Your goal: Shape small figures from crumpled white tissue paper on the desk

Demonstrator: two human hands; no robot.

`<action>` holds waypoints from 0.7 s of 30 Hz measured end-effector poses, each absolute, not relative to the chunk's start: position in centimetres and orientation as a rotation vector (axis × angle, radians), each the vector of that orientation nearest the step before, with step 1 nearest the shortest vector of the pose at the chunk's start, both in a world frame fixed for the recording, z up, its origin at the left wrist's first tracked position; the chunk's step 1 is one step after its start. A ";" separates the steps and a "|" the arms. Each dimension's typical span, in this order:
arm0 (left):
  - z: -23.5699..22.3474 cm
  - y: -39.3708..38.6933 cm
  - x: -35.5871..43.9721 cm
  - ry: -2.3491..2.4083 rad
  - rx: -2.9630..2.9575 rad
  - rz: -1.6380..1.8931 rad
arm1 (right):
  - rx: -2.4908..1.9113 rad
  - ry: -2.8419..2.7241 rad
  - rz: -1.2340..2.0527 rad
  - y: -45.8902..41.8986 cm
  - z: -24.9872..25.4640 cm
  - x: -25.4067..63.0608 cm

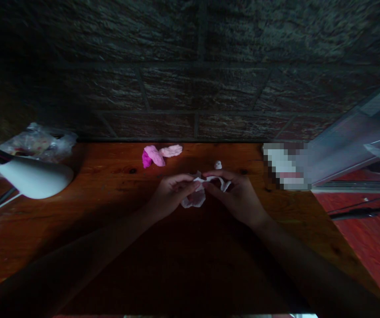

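Above the middle of the wooden table, my left hand (170, 193) and my right hand (239, 198) meet fingertip to fingertip. Both are closed in a pinch on a thin white clay strip (200, 180), soft-looking and uneven. One end of it loops across toward my right palm. A crumpled, see-through plastic film (193, 200) hangs below my left fingers. Just beyond my right hand lies a small white lump (218, 164). Farther back on the left are pink clay lumps (157, 156), one brighter magenta, touching each other. Dim light hides the finer detail between my fingers.
A white lamp-like object (37, 176) stands at the left, with a crumpled plastic bag (47, 142) behind it. A dark stone-patterned wall (190, 88) borders the table's back edge. At the right lie a blurred-out white item (284, 167) and a grey frame (349, 137).
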State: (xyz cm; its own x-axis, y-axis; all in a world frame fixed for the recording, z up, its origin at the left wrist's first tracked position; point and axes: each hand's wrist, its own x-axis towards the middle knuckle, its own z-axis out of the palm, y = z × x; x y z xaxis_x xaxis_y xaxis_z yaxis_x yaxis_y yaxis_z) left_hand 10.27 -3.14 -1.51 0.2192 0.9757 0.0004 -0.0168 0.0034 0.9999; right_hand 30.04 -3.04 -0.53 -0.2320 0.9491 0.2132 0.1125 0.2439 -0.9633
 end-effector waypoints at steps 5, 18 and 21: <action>-1.5 -3.1 10.4 1.021 1.257 1.025 | -1.011 -1.505 1.093 -3.0 -0.1 30.1; -1.9 -3.1 10.1 0.980 1.314 0.959 | -0.977 -1.546 1.143 -2.9 -0.2 30.1; -1.8 -3.3 10.2 0.969 1.345 0.960 | -0.966 -1.592 1.162 -3.0 -0.3 30.1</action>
